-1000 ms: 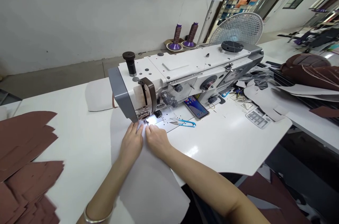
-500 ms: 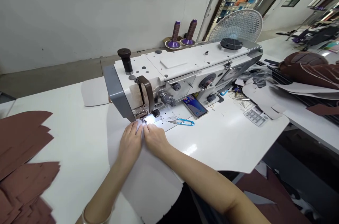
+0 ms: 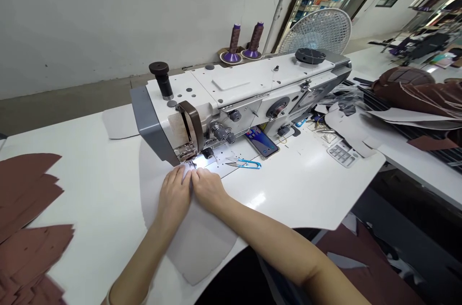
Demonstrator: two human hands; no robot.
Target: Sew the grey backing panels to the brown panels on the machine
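Note:
A pale grey, flexible panel (image 3: 202,242) lies on the white table under the head of a sewing machine (image 3: 231,86). My left hand (image 3: 175,193) rests on the panel with its fingers laid out toward the lit needle area. Beside it, my right hand (image 3: 209,188) has its fingers curled in and closed on the panel's edge, thumb side toward the left hand. Both sets of fingertips are just in front of the presser foot (image 3: 191,163). Thread snips (image 3: 245,163) with a blue handle lie to the right of my hands.
A phone (image 3: 263,142) lies by the machine's base. Stacks of reddish-brown cut pieces (image 3: 34,252) cover the table's left side. Two brown thread cones (image 3: 234,43) and a fan (image 3: 319,31) stand behind. Grey scraps (image 3: 346,127) and brown pieces (image 3: 407,83) lie at right.
The panel has moved away from me, toward the machine, and its near edge now lies farther up the table. Both hands stay on it by the presser foot. The view has shifted slightly.

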